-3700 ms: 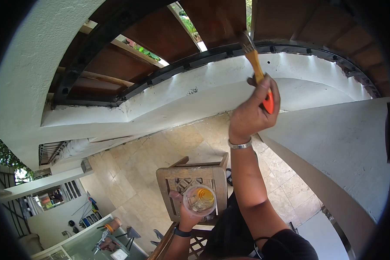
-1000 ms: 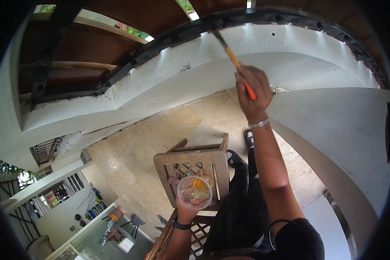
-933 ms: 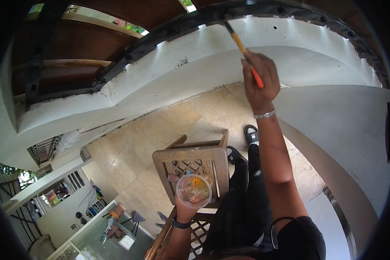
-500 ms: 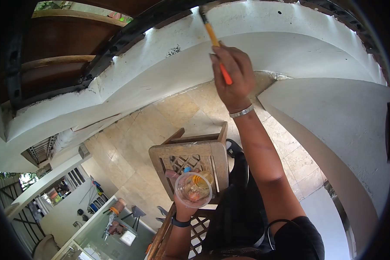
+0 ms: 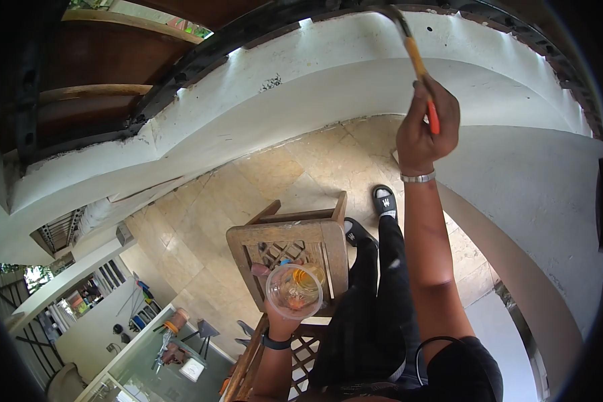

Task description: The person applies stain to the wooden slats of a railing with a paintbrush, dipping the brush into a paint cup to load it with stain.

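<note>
The right hand (image 5: 427,130) was raised high and clenched around a paintbrush (image 5: 419,67) with a yellow shaft and an orange grip end. The brush pointed up and to the left, and its dark bristles met the black metal rail (image 5: 248,30) that ran along the top of the curved white ledge (image 5: 315,80). A silver bracelet (image 5: 418,178) sat on that wrist. The left hand (image 5: 283,320) was low, close to the body, grasping a clear plastic cup (image 5: 294,291) from beneath; an amber liquid showed inside it. A dark watch (image 5: 273,342) circled the left wrist.

Directly below the cup stood a wooden chair (image 5: 288,241) with a lattice seat, and the cup covered part of that seat from view. The person's legs in black trousers (image 5: 375,301) ran down beside the chair to black sandals (image 5: 384,201) on the beige tiled floor (image 5: 295,174). A white curved wall (image 5: 536,214) filled the right side, just beside the raised arm. Above the rail, brown wooden boards (image 5: 94,67) crossed the upper left, with slivers of green leaves between them. At the lower left, well away from the hands, lay a glass-topped desk (image 5: 147,372) carrying small objects too small to make out, and a white railing (image 5: 67,281) stood near it.
</note>
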Tool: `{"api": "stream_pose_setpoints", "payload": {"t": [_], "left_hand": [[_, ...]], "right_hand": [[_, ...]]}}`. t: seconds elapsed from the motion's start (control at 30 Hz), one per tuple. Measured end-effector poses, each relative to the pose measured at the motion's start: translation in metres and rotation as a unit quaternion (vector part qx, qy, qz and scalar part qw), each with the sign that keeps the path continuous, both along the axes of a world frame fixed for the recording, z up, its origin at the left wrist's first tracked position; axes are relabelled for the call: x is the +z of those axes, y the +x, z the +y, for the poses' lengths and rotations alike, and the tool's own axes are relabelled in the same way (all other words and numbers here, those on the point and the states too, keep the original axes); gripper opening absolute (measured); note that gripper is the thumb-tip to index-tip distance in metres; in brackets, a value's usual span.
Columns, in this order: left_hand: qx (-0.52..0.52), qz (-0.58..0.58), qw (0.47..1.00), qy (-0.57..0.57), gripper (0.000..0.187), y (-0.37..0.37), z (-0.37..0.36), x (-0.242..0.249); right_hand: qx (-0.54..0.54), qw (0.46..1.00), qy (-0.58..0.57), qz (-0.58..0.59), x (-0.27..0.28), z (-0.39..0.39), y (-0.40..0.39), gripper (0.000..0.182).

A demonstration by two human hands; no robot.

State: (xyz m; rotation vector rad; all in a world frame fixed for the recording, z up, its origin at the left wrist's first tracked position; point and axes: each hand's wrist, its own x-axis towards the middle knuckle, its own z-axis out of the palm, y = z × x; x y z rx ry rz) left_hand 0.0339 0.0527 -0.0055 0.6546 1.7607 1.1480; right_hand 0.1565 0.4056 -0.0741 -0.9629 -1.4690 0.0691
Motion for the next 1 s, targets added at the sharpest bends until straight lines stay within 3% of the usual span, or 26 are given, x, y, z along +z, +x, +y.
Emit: {"api": "stream_pose_setpoints", "payload": {"t": [0.07,0.13,0.2,0.23,0.3,0.33,0.4,0.47,0.5,0.63,0.73,1.0], "left_hand": [[-0.007,-0.008,1.000,0.001,0.089,-0.002,-0.005,-0.001],[-0.010,-0.005,1.000,0.006,0.087,-0.002,-0.008,0.006],[-0.011,0.006,1.000,0.016,0.085,-0.005,-0.005,0.012],[-0.008,0.008,1.000,0.008,0.084,-0.006,-0.006,0.019],[-0.002,0.034,0.999,0.001,0.082,-0.006,-0.006,0.029],[-0.003,0.034,0.999,0.007,0.082,-0.007,-0.005,0.035],[0.000,0.047,0.999,0.005,0.084,-0.008,-0.002,0.044],[0.041,-0.002,0.999,-0.012,0.087,-0.009,-0.006,0.046],[0.014,0.046,0.999,0.007,0.089,-0.013,-0.012,0.041],[-0.010,0.113,0.993,0.018,0.090,-0.019,-0.027,0.038],[-0.029,0.135,0.990,0.013,0.090,-0.018,-0.026,0.039],[-0.023,0.123,0.992,0.011,0.092,-0.016,-0.023,0.039]], "right_hand": [[-0.047,0.993,-0.050,0.094,0.007,-0.012,0.005,0.019],[-0.028,0.992,-0.038,0.119,0.030,-0.030,0.007,0.016],[0.099,0.991,-0.021,0.083,0.057,-0.042,0.006,0.017],[0.101,0.991,-0.013,0.086,0.070,-0.043,0.000,0.017],[0.200,0.956,-0.002,0.216,0.098,-0.046,-0.012,0.020],[0.200,0.956,0.004,0.216,0.114,-0.041,-0.018,0.020],[0.187,0.973,0.089,0.105,0.139,-0.016,-0.027,0.027],[0.162,0.979,0.103,0.068,0.146,0.008,-0.029,0.030],[0.142,0.983,0.111,0.032,0.148,0.016,-0.030,0.033],[0.041,0.985,0.128,0.111,0.148,0.021,-0.013,0.034],[0.102,0.978,0.165,0.075,0.152,0.018,-0.023,0.034],[0.172,0.980,0.076,-0.072,0.091,0.003,-0.028,0.034]]}}
